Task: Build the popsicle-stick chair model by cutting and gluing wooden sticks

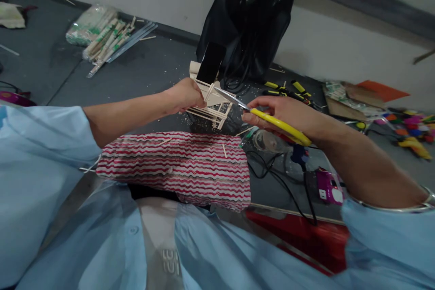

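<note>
My left hand (188,94), a little left of centre in the head view, has its fingers closed on the left part of the stick frame (224,115), a pale structure of thin wooden sticks above the dark table (163,81). The frame runs rightward out of the grip, and a short stick (210,92) slants up from just beside my fingertips; I cannot tell whether they pinch it too. Directly right of it I see the tip of the scissors (234,99), at or very near that stick. My right hand (272,109) is wrapped around their yellow handles, well apart from the frame.

As for containers, at far left I have a crumpled clear packet (90,25), with wrapped bundles of sticks (110,43) beside it. Behind the frame, past a dark-screened phone (212,61) propped at a tilt, stands a black bag (253,31), its contents hidden from me. Below my right hand lies a clear plastic bag (268,140) with something round and pale showing through.

For writing, I make out green print on the far-left packet, too small to read, then raised block letters on the white shirt (170,258), partly covered and unclear, and lastly small pale markings on the purple device (328,186), which I cannot read either
</note>
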Available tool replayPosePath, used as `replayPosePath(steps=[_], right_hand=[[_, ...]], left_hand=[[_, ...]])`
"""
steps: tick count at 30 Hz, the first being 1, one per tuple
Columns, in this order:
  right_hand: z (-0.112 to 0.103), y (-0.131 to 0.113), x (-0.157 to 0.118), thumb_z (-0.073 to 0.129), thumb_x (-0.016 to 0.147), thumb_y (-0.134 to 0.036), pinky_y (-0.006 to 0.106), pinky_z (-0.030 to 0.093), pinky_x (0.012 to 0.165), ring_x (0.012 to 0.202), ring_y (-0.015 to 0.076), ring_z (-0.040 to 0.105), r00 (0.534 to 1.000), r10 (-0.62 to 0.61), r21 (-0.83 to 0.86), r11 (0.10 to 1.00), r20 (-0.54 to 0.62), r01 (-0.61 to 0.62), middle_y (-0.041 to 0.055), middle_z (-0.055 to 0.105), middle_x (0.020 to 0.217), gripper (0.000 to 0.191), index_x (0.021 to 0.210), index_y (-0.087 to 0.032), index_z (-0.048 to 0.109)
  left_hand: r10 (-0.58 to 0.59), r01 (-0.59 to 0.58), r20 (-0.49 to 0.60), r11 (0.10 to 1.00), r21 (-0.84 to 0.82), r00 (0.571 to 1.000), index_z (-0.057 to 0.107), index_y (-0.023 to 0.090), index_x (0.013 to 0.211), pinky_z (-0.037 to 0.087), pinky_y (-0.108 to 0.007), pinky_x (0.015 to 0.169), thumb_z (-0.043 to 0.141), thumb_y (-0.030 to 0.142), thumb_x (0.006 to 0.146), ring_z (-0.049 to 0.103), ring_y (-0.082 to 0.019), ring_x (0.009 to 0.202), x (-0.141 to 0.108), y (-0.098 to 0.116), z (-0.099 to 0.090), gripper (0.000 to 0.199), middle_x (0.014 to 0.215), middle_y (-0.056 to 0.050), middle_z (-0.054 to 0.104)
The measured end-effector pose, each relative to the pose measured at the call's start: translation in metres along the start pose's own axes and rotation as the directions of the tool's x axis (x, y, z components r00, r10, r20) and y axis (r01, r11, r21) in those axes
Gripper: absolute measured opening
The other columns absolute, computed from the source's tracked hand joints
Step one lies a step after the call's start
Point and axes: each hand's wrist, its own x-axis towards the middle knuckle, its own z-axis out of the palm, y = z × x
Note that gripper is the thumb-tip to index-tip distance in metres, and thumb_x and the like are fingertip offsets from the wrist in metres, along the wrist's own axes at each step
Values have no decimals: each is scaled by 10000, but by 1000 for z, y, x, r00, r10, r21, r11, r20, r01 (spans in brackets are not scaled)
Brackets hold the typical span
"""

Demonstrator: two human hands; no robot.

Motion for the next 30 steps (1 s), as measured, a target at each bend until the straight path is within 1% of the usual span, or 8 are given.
replayPosePath(steps=[4,8,11,15,22,25,28,30], right_hand=[[-2,-2,1,577,701,-801,273,325,508,528,136,477,1000,-3,-8,1000,1,3,-15,533,540,647,920,-202,686],[-2,-2,3,580,698,-800,272,332,519,550,144,499,1000,-3,-18,1000,2,3,-8,555,559,643,901,-199,682],[-3,-2,5,606,688,-788,274,337,524,556,147,508,1000,11,-21,1000,4,-11,-2,575,580,628,898,-202,682],[-6,-2,6,612,682,-788,281,333,525,552,150,494,999,28,-42,999,18,-27,-1,570,576,625,904,-208,685],[-7,1,7,605,677,-800,279,317,513,510,133,451,999,-10,-30,999,39,11,-15,574,563,651,940,-210,689],[-4,0,7,600,672,-805,277,312,522,515,131,445,999,-34,-37,999,32,35,-16,569,565,665,938,-202,691],[-2,0,5,596,671,-803,279,316,534,527,137,446,999,-38,-46,998,10,38,-15,566,568,674,943,-194,690],[0,2,0,602,674,-792,281,325,544,534,143,453,999,-32,-45,998,-17,31,-13,577,579,667,961,-196,687]], left_hand=[[-18,18,-12,1000,-8,1000,534,157,611,288,-276,520,707,116,689,376,-92,454,-1,1,0,194,438,50,352],[-16,16,-10,1000,-2,1000,538,153,623,288,-275,521,701,122,693,349,-73,447,-1,1,0,180,457,59,351],[-18,18,-11,1000,3,1000,549,147,630,290,-273,520,695,127,703,359,-77,449,-1,1,0,165,464,53,359],[-9,9,-3,1000,7,1000,551,146,635,292,-271,514,694,130,703,363,-82,447,-2,1,0,159,449,53,352],[1,-1,0,1000,20,1000,588,135,677,311,-284,523,690,127,704,413,-110,469,-2,0,0,106,461,42,368],[14,-14,-5,1000,10,1000,585,141,652,296,-273,502,701,131,697,393,-102,453,-1,-2,0,126,442,42,369],[53,-53,-5,998,-28,999,581,148,629,261,-248,472,712,140,696,336,-72,420,-1,-5,-1,147,417,48,371],[79,-80,-13,996,-50,997,605,142,645,245,-240,463,708,167,717,302,-56,413,-2,-9,-1,128,428,51,384]])
